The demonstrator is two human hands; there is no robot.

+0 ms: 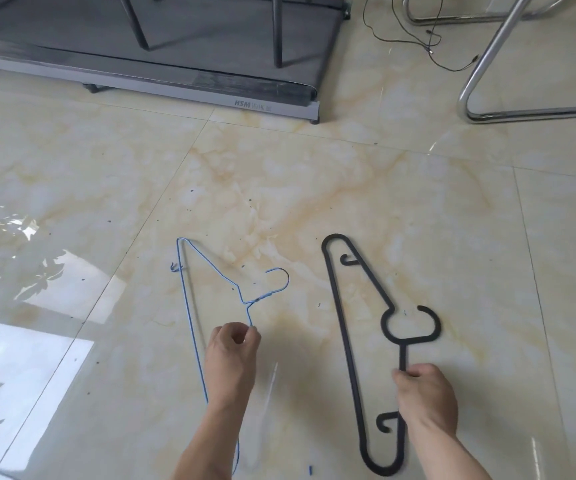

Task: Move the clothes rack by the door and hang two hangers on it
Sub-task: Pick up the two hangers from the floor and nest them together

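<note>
A thin blue wire hanger lies on the marble floor with its hook pointing right. My left hand pinches its upper arm just below the hook. To the right lies a thick black plastic hanger, its hook also pointing right. My right hand grips the black hanger's upper arm below the neck. No clothes rack can be identified for certain in this view.
A grey treadmill lies across the top left with dark metal legs standing on it. A chrome tube frame stands at the top right, and thin black cables trail beside it. Glossy floor tiles surround the hangers.
</note>
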